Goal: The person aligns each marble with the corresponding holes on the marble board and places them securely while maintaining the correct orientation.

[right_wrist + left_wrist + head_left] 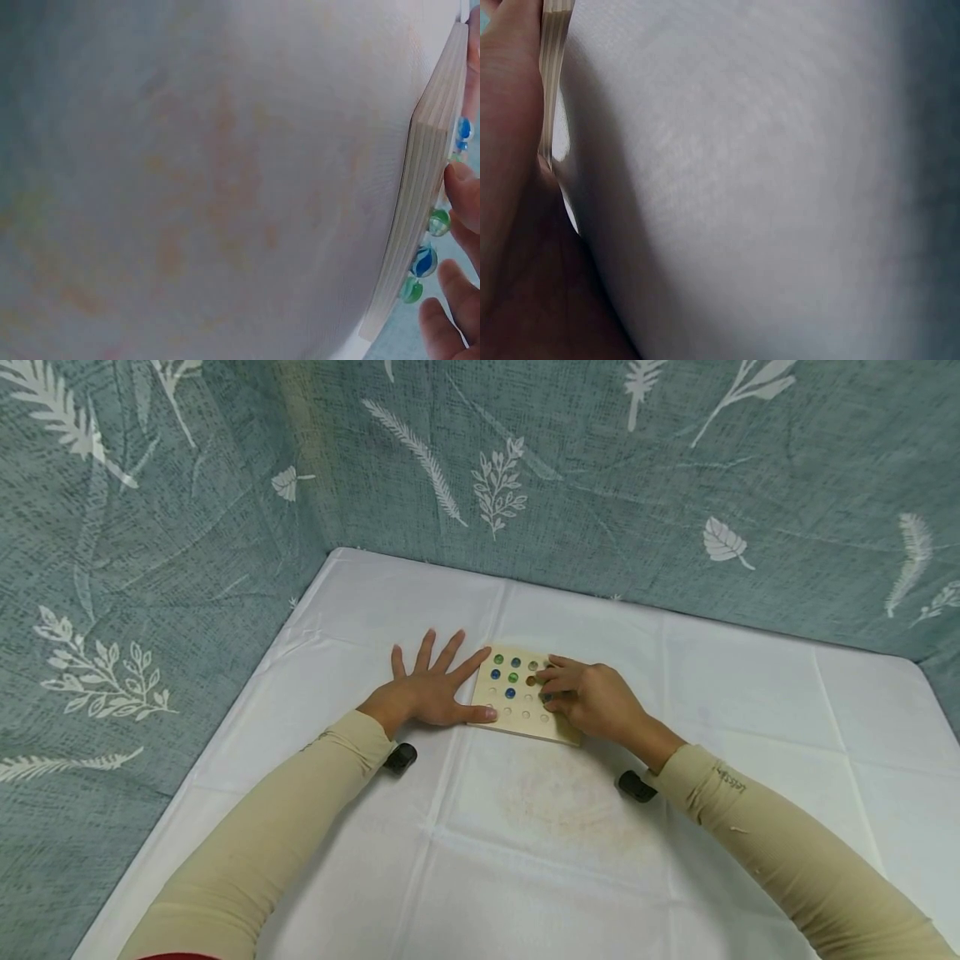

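A pale wooden board with rows of round holes lies on the white cloth, its layered edge showing in both wrist views. Glass marbles sit in several holes, among them a green marble, a blue marble and a brown marble. My left hand is spread flat, thumb over the board's near left corner and index fingertip at its far left corner. Bent over the right side is my right hand, fingertips among the marbles. I cannot tell whether it pinches one.
White cloth with creases and a faint stain covers the table. Blue-green curtains with white leaf patterns rise along the back and left. A black object shows by the left wrist, another black object by the right wrist.
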Available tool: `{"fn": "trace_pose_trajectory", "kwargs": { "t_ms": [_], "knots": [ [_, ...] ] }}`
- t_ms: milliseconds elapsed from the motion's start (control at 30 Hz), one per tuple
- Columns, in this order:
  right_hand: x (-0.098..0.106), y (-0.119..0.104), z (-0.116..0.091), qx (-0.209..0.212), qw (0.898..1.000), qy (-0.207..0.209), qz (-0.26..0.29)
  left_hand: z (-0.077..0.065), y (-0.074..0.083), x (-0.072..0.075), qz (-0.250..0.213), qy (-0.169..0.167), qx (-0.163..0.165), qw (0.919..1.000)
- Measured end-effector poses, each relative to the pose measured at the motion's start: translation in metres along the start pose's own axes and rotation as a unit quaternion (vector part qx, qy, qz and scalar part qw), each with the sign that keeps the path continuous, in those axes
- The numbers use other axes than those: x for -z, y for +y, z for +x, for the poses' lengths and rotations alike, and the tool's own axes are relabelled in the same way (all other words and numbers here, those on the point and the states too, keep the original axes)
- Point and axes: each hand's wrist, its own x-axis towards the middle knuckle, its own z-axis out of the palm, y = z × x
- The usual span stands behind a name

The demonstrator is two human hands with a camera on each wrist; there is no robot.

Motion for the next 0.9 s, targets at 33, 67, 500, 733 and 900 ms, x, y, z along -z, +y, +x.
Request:
{"fn": "trace_pose_trajectory", "kwargs": {
  "t_ms": [33, 67, 500, 733, 900],
  "knots": [
    [0.0000, 0.0000, -0.0001, 0.001, 1.000, -0.001, 0.000, 0.0005, -0.0002, -0.0001, -0.002, 0.000, -0.001, 1.0000],
    [-0.0001, 0.0000, -0.0001, 0.002, 1.000, -0.001, 0.000, 0.0009, -0.0004, -0.0001, -0.003, -0.001, -0.002, 1.0000],
    [-0.0003, 0.0016, 0.0000, 0.002, 1.000, -0.010, 0.004, -0.0018, 0.0006, 0.0021, -0.004, -0.004, 0.002, 1.0000],
    [-0.0002, 0.0003, -0.0006, -0.002, 1.000, -0.016, 0.004, -0.0036, 0.0002, 0.0021, -0.007, -0.002, -0.001, 1.0000],
    [0.0021, 0.0004, -0.0018, 0.000, 1.000, -0.015, -0.003, -0.0018, 0.0022, 0.0028, -0.004, -0.005, -0.001, 1.0000]
  ]
}}
